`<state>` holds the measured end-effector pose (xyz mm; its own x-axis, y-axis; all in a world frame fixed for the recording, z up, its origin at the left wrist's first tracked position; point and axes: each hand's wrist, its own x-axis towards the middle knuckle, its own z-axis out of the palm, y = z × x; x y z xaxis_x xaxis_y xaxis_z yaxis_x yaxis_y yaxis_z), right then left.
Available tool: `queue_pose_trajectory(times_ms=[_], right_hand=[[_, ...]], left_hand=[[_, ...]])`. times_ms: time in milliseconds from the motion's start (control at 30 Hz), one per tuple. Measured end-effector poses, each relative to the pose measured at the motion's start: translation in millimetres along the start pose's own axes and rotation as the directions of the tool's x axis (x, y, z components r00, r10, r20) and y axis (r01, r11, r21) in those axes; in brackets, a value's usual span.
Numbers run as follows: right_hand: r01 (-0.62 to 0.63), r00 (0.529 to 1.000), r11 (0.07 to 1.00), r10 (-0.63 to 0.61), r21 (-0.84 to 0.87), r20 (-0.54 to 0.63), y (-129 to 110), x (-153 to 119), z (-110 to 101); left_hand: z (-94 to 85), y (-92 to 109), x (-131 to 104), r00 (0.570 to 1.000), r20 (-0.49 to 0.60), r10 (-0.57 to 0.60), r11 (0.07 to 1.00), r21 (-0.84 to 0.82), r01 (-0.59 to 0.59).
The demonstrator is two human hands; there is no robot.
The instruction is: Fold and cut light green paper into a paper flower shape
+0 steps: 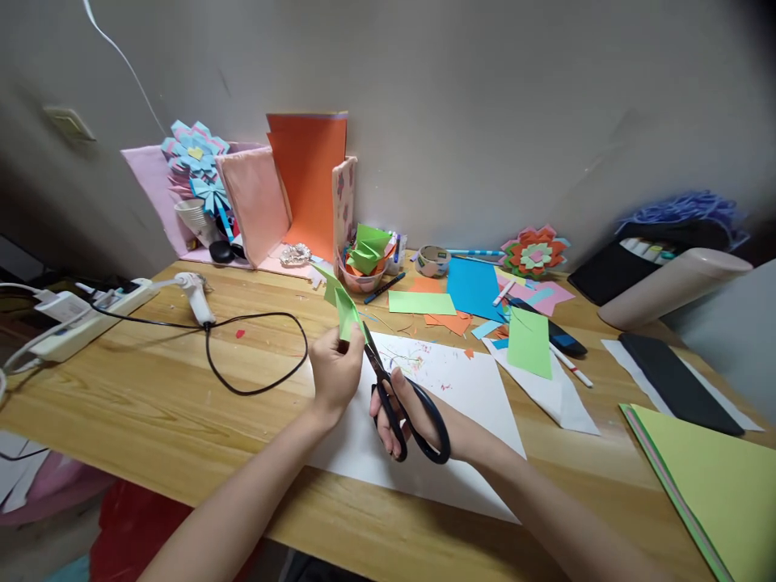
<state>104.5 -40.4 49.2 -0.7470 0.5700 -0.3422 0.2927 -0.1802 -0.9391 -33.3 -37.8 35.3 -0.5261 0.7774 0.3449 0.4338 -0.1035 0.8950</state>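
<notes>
My left hand (335,368) pinches a folded piece of light green paper (345,311), holding it up above the table. In my right hand (394,412) is a pair of black-handled scissors (433,436), fingers and thumb through the loops. The blades point up and away, and their tips lie against the right edge of the green paper; whether they are parted there I cannot tell. Beneath both hands lies a white sheet (466,404) with coloured marks on it.
Green strips (421,303), a blue sheet (476,287) and orange scraps lie behind. A bowl of paper scraps (362,279) stands at the back. To the left are a black cable (255,392) and a power strip (90,323); a yellow-green paper stack (715,477) lies at right.
</notes>
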Motion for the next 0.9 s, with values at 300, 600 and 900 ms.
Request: queue_pose_trajectory(times_ms=[300,600,900], right_hand=[[-0.023,1.0,0.999,0.023,0.033,0.002,0,7,1],[-0.065,0.994,0.996,0.06,-0.053,-0.088,2,1,-3],[-0.088,0.995,0.981,0.079,-0.171,-0.061,-7,-16,-14]], left_hand=[[-0.9,-3,3,0.995,0.057,-0.08,0.996,-0.028,0.082],[-0.2,-3,1,0.977,-0.02,0.21,0.964,0.168,-0.204],[-3.7,-4,6,0.969,-0.057,0.239,0.959,0.169,-0.226]])
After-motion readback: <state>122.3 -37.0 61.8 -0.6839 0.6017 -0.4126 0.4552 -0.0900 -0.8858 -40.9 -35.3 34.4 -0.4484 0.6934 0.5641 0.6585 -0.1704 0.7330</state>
